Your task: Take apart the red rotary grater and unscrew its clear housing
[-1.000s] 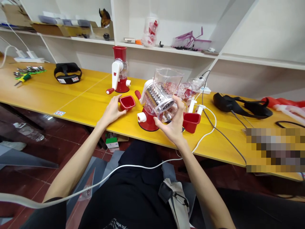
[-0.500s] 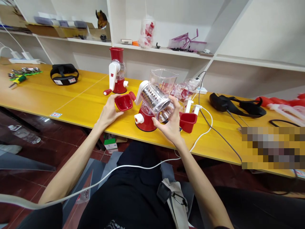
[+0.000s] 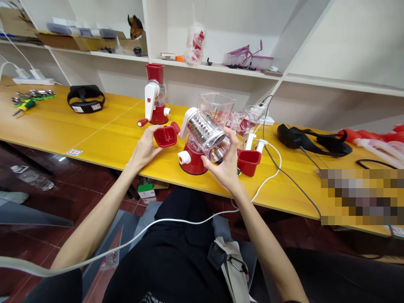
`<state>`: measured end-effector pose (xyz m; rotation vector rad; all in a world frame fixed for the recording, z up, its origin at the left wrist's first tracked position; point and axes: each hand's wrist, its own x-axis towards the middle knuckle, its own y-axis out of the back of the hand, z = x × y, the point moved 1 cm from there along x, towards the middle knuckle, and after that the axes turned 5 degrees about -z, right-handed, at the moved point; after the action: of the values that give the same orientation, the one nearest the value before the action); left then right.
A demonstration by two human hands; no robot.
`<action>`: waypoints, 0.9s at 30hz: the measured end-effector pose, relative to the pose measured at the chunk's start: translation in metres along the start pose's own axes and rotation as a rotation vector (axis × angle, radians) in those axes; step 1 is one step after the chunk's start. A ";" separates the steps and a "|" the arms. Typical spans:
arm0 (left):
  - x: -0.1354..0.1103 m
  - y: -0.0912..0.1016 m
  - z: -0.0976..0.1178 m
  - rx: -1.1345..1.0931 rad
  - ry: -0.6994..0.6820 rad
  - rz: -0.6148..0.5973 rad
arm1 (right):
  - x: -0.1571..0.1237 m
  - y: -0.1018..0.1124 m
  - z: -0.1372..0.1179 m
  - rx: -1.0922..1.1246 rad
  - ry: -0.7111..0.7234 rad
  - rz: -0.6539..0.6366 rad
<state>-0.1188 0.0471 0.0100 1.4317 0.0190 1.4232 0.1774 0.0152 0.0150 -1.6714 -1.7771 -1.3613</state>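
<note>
Between my hands, near the table's front edge, stands a rotary grater (image 3: 202,130) with a clear square hopper, a perforated metal drum, a white crank arm and a red base. My right hand (image 3: 227,162) is closed round the open end of its clear drum housing, thumb below and fingers above. My left hand (image 3: 145,149) grips a red food pusher (image 3: 166,136) by its left side, hollow side toward me, just left of the crank. The pusher overlaps the red crank handle in view, so I cannot tell whether they touch. My left fingertips are partly hidden behind it.
A second, assembled rotary grater (image 3: 156,94) stands behind. Right of my hand are another red pusher (image 3: 249,162) and a white cable (image 3: 277,155). Black headsets (image 3: 85,99) lie left and right, with metal spoons (image 3: 34,94) at far left. A white shelf (image 3: 217,67) runs behind.
The red pusher in my left hand has shifted very slightly to the right and tipped a little. My right hand and the grater hold the same position.
</note>
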 end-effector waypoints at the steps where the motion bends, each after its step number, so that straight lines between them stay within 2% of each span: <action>1: 0.000 -0.001 -0.001 0.000 0.004 -0.005 | 0.000 0.000 0.000 -0.012 0.000 -0.003; 8: 0.000 -0.005 -0.013 0.013 0.040 0.032 | 0.000 0.001 0.000 -0.034 0.023 0.000; 14: 0.000 -0.004 -0.010 -0.024 -0.007 0.030 | 0.001 0.001 0.000 -0.060 0.018 -0.006; 21: -0.004 -0.008 -0.023 0.100 0.352 -0.041 | 0.001 0.001 -0.001 -0.032 0.011 0.005; 27: -0.006 -0.011 -0.036 0.170 0.370 0.010 | 0.001 0.000 -0.003 -0.018 -0.004 -0.008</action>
<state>-0.1398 0.0702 -0.0114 1.2846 0.3759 1.7105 0.1762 0.0135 0.0173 -1.6788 -1.7811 -1.3819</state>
